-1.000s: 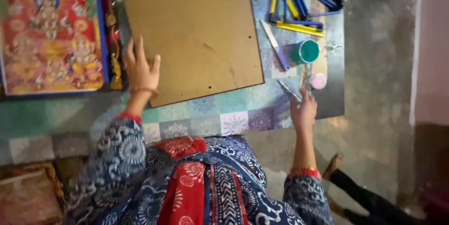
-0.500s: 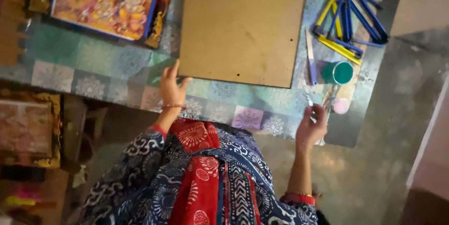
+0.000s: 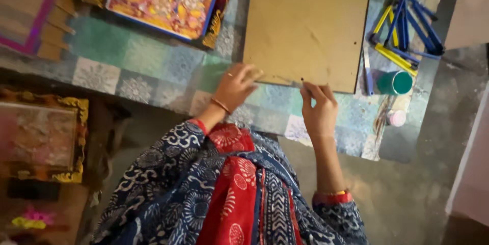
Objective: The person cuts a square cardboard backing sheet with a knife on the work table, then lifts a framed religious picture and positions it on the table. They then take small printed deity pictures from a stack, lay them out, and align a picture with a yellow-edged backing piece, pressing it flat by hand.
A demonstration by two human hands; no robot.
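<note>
Between both hands lies the brown backing board [image 3: 305, 28] on the worktop [image 3: 153, 66]; left hand [image 3: 235, 87] rests open-fingered on its near edge, right hand [image 3: 318, 107] pinches a thin brush [image 3: 303, 83] against that edge.

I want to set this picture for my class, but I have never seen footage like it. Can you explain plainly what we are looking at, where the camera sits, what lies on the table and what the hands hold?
There is no machine: a person works with bare hands, and a camera worn on the head looks down at them. On the patterned table lies a brown board. The left hand rests on its near edge. The right hand pinches something small and thin at that edge; it is too small to identify. Beside the board are a colourful framed picture, blue and yellow strips, a green cup and a small pink pot.
</note>
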